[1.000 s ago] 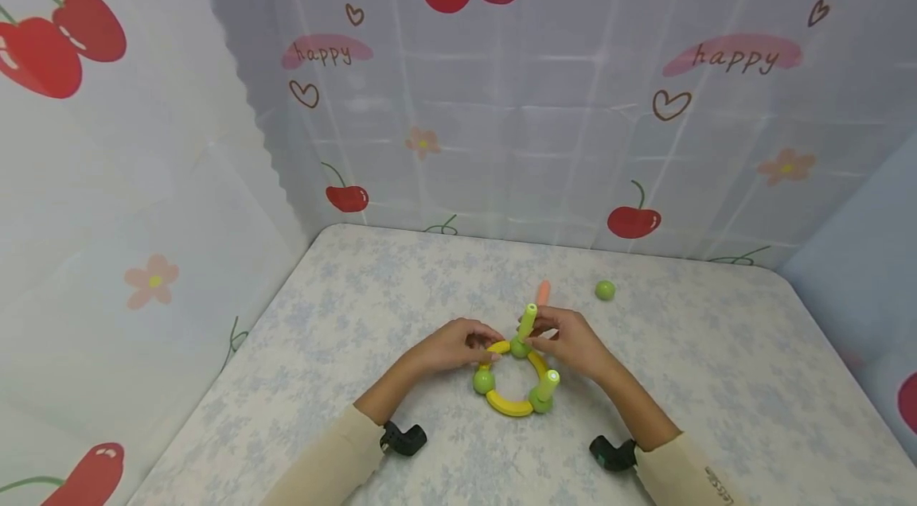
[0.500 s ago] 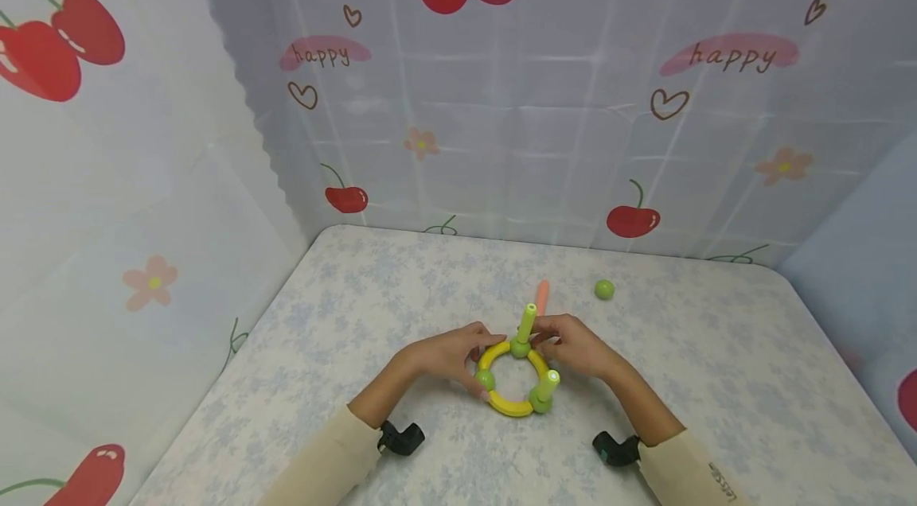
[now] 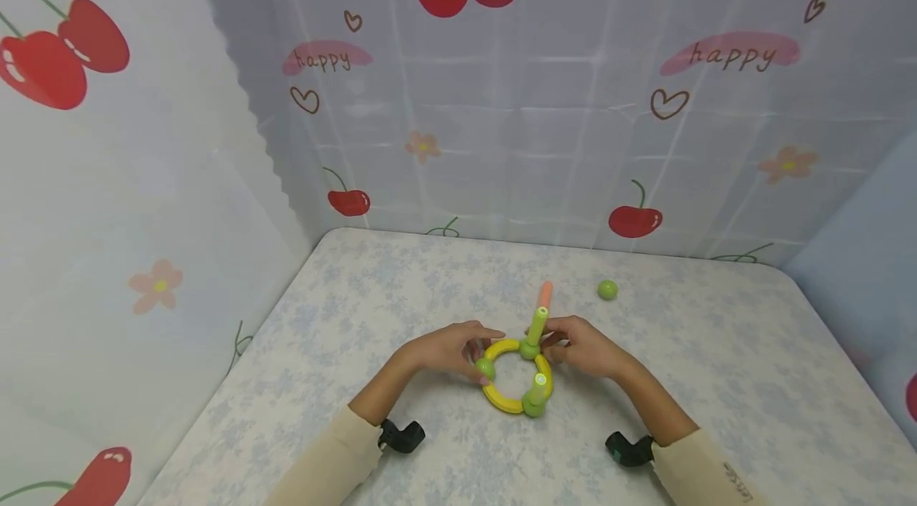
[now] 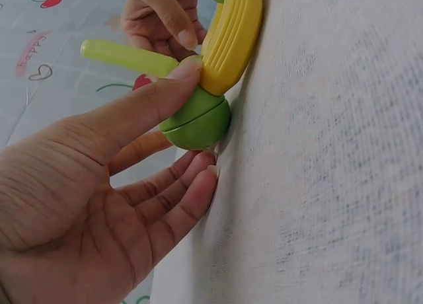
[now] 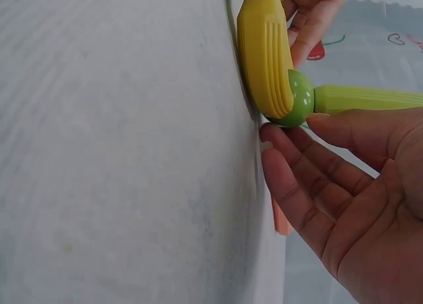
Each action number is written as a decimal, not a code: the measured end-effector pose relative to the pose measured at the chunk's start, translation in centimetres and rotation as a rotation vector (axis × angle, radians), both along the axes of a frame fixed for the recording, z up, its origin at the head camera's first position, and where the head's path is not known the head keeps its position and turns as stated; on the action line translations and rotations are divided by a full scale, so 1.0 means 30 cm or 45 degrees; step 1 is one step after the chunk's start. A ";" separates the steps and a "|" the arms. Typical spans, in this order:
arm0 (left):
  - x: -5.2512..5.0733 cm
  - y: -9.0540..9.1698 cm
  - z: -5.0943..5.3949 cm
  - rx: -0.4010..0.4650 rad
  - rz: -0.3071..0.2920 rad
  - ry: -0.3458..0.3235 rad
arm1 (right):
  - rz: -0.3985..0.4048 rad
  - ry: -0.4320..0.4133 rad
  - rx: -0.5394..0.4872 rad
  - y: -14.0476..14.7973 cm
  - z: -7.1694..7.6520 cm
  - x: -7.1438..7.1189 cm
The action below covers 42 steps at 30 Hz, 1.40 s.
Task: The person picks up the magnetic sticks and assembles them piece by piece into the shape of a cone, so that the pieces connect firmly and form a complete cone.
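On the table lies a toy ring (image 3: 504, 401) of curved yellow rods joined by green balls. Two light green rods (image 3: 538, 326) stand up from its back and front balls. My left hand (image 3: 446, 350) holds the ring's left green ball (image 4: 201, 127), thumb on top and fingertips underneath. At the back ball (image 5: 303, 94) my right hand (image 3: 583, 348) pinches the ring beside the upright rod, its thumb on the ball and its fingers near the tabletop. The ring's underside is hidden.
Behind the ring lies an orange rod (image 3: 546, 295), partly hidden by the upright rod. A loose green ball (image 3: 607, 289) sits farther back to the right. Printed sheets (image 3: 530, 92) stand around the table (image 3: 387, 275) at the back and sides.
The ring has turned a little clockwise: its back rod has moved right and its front rod left. My left thumb has shifted from the yellow rod to the left green ball.
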State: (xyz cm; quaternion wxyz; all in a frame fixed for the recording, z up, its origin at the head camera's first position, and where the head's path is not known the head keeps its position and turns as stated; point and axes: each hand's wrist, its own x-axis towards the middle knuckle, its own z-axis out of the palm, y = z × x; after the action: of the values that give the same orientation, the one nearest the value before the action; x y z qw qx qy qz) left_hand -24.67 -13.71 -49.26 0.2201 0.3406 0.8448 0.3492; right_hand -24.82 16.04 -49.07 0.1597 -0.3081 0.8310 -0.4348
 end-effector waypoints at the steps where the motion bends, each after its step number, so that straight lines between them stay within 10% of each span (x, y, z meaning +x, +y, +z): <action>1: -0.001 -0.002 -0.002 0.014 0.012 -0.005 | -0.005 -0.003 0.013 0.004 -0.001 0.000; 20: -0.044 0.010 -0.030 0.136 0.236 -0.034 | 0.021 -0.016 0.107 0.089 0.017 0.065; 42: -0.075 0.083 -0.065 0.187 0.263 0.136 | 0.138 -0.146 0.073 0.087 0.038 0.156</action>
State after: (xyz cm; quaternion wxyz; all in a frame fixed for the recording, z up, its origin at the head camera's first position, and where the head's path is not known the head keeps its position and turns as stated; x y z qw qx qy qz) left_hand -26.93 -11.22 -51.22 0.1121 0.2851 0.8581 0.4121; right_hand -20.15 18.66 -47.93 0.2391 -0.3226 0.8147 -0.4184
